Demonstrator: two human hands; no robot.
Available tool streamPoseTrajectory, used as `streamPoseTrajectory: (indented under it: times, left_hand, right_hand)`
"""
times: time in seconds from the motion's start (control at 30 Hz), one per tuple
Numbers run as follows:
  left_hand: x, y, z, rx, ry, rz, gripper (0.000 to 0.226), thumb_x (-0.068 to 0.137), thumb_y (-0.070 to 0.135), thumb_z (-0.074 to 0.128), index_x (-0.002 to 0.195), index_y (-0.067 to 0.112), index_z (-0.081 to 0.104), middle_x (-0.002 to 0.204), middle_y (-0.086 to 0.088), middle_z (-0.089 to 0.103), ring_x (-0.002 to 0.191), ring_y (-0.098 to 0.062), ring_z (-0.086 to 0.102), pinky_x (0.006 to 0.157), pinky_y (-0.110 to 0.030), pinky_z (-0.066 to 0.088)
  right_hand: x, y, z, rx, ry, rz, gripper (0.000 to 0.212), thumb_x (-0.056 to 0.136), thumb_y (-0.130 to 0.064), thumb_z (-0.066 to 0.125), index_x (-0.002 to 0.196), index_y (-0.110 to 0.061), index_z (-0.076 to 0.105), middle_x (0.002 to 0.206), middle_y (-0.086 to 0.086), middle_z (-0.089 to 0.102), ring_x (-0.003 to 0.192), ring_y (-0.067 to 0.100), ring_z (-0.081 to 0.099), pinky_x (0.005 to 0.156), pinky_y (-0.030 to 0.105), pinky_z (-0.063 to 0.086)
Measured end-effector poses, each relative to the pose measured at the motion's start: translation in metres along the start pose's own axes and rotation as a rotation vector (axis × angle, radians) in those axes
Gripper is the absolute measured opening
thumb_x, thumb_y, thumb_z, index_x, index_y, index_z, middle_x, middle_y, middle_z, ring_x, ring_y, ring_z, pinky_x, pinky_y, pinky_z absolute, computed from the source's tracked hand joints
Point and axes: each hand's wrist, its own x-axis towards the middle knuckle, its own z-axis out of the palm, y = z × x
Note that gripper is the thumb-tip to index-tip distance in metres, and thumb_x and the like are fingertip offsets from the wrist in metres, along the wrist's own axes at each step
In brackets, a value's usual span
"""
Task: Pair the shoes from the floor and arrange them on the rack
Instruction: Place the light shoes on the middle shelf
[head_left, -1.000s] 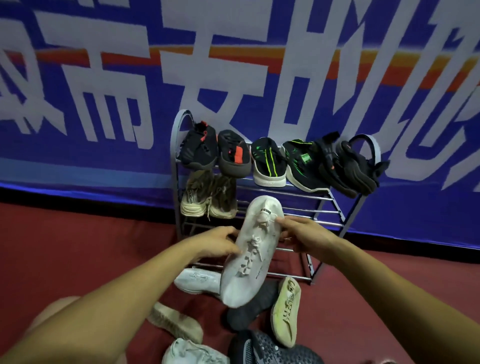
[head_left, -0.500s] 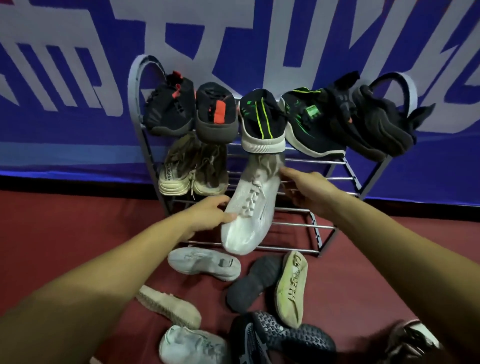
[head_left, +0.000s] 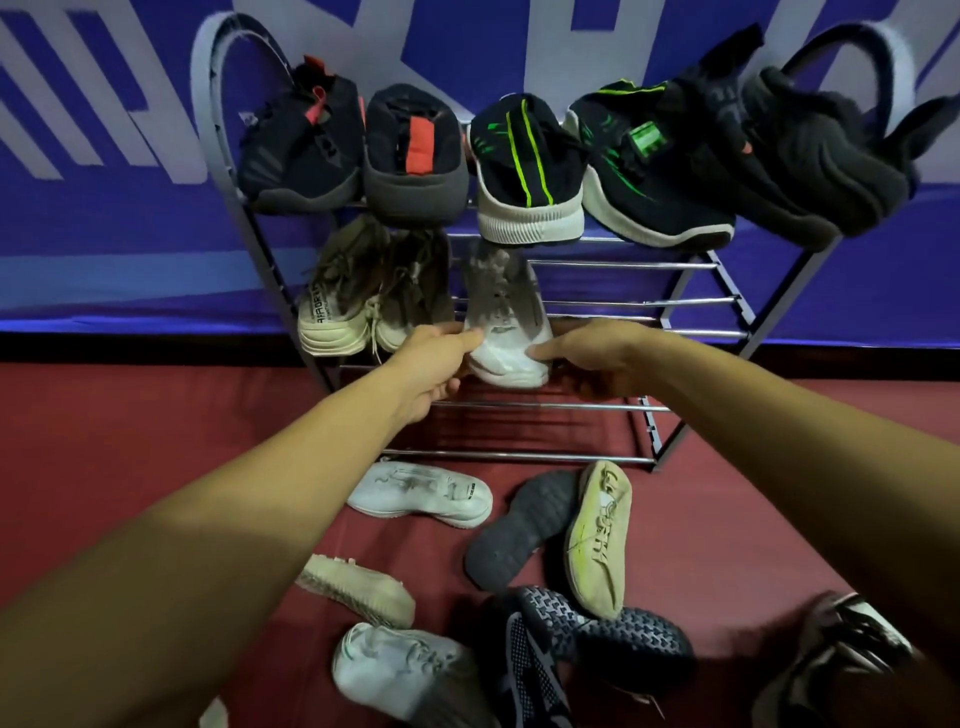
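Nearest, on the dark red floor (head_left: 130, 441), loose shoes lie scattered. There is a white sneaker (head_left: 395, 670) of soft mesh and a black shoe (head_left: 597, 639) with a knobbly patterned tread. A beige shoe (head_left: 358, 587) lies on its side showing a ribbed sole. A grey sole (head_left: 519, 530) is turned up, with a yellowish shoe (head_left: 600, 535) touching its right side. A second white shoe (head_left: 421, 493) lies crosswise just in front of the lowest rail.

Beyond them two bare forearms reach to the rack (head_left: 727, 306), made of thin chrome rails between grey arched end frames. The left hand (head_left: 436, 364) pinches the heel of the white shoe (head_left: 506, 322) between thumb and curled fingers. The right hand (head_left: 592, 358) presses its thumb on the heel's other side. Its fingers are hidden below and seem to curl under the sole.

The white shoe sits on the middle shelf with its long axis running front to back. Its toe points away toward the wall and its rounded heel is at the front rail. The khaki pair (head_left: 363, 296) stands just beside it on the left. To its right, uncovered rails run to the end frame, and the lower shelf's rails show under the hands.

On the top shelf stand a black-and-red pair (head_left: 363, 145), a green-striped pair (head_left: 571, 166) and a fuzzy black pair (head_left: 805, 145), their heels overhanging the front rail. Behind hangs a blue banner (head_left: 104, 208) with large white characters.
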Motion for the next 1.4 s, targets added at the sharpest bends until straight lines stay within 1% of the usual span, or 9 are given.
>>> streamPoseTrajectory:
  times: [0.17,0.33,0.43,0.53,0.73,0.87,0.97,1.23,1.4]
  left_hand:
    - [-0.014,0.005,-0.004,0.093,-0.113,-0.097,0.031,0.091,0.049,0.060,0.119,0.034,0.059,0.105,0.005,0.063,0.065,-0.009,0.049,0.051,-0.019,0.037]
    - [-0.019,0.002,-0.004,0.106,-0.148,-0.043,0.031,0.083,0.032,0.069,0.111,0.028,0.059,0.078,0.007,0.058,0.059,-0.009,0.050,0.052,-0.022,0.036]
    - [-0.022,-0.007,-0.005,0.113,-0.181,-0.007,0.051,0.079,0.015,0.072,0.122,0.036,0.055,0.065,0.015,0.065,0.050,0.000,0.052,0.053,-0.023,0.033]
    - [-0.027,-0.013,-0.003,0.091,-0.196,0.022,0.068,0.079,0.007,0.073,0.131,0.043,0.046,0.103,0.010,0.075,0.073,-0.005,0.064,0.055,-0.024,0.033]
    - [-0.029,-0.014,0.000,-0.016,-0.158,0.024,0.084,0.078,-0.001,0.071,0.139,0.048,0.039,0.112,0.005,0.074,0.074,-0.009,0.063,0.053,-0.024,0.033]
    - [-0.026,-0.014,-0.001,-0.064,-0.117,0.033,0.091,0.077,-0.001,0.071,0.142,0.053,0.037,0.113,0.010,0.072,0.083,-0.013,0.056,0.051,-0.022,0.035]
    - [-0.023,-0.010,-0.001,-0.068,-0.088,0.064,0.088,0.077,0.000,0.073,0.142,0.049,0.039,0.110,0.015,0.071,0.076,-0.011,0.055,0.049,-0.023,0.035]
    - [-0.014,-0.011,-0.003,-0.049,-0.063,0.049,0.083,0.078,0.000,0.072,0.141,0.045,0.043,0.108,0.012,0.070,0.068,-0.010,0.049,0.050,-0.024,0.033]
    - [-0.011,-0.006,-0.002,0.012,-0.112,0.029,0.092,0.076,0.009,0.079,0.147,0.047,0.034,0.115,0.007,0.070,0.071,-0.008,0.053,0.050,-0.022,0.034]
  right_hand:
    - [0.006,0.010,0.008,0.208,0.041,-0.009,0.009,0.092,-0.013,0.069,0.088,-0.011,0.062,0.073,0.007,0.052,0.060,0.013,0.043,0.057,0.028,0.031]
    - [0.007,0.015,0.023,0.251,0.150,-0.075,0.017,0.090,-0.012,0.071,0.103,-0.003,0.064,0.067,0.006,0.055,0.060,0.015,0.049,0.055,0.029,0.036]
    - [0.002,0.019,0.026,0.181,0.183,-0.132,0.026,0.090,-0.007,0.068,0.115,-0.004,0.063,0.065,0.001,0.057,0.046,0.009,0.048,0.043,0.022,0.036]
    - [-0.002,0.021,0.028,0.123,0.218,-0.193,0.033,0.089,-0.003,0.066,0.122,-0.006,0.062,0.071,-0.001,0.059,0.052,0.007,0.050,0.038,0.015,0.037]
    - [-0.013,0.022,0.033,0.167,0.240,-0.287,0.045,0.090,-0.001,0.064,0.133,-0.007,0.054,0.114,0.004,0.066,0.099,0.017,0.063,0.074,0.021,0.047]
    - [-0.009,0.020,0.035,0.123,0.298,-0.354,0.044,0.089,-0.009,0.066,0.131,-0.014,0.053,0.115,0.007,0.070,0.101,0.023,0.067,0.082,0.031,0.053]
    - [-0.003,0.015,0.036,0.171,0.348,-0.369,0.049,0.086,-0.009,0.065,0.133,-0.018,0.053,0.115,0.005,0.070,0.100,0.023,0.069,0.092,0.040,0.056]
    - [0.011,0.013,0.043,0.158,0.368,-0.312,0.041,0.084,-0.014,0.066,0.124,-0.018,0.055,0.110,0.007,0.070,0.101,0.024,0.067,0.094,0.041,0.054]
    - [0.018,0.013,0.044,0.215,0.395,-0.271,0.041,0.087,-0.013,0.064,0.127,-0.018,0.058,0.112,0.005,0.069,0.096,0.021,0.066,0.079,0.029,0.052]
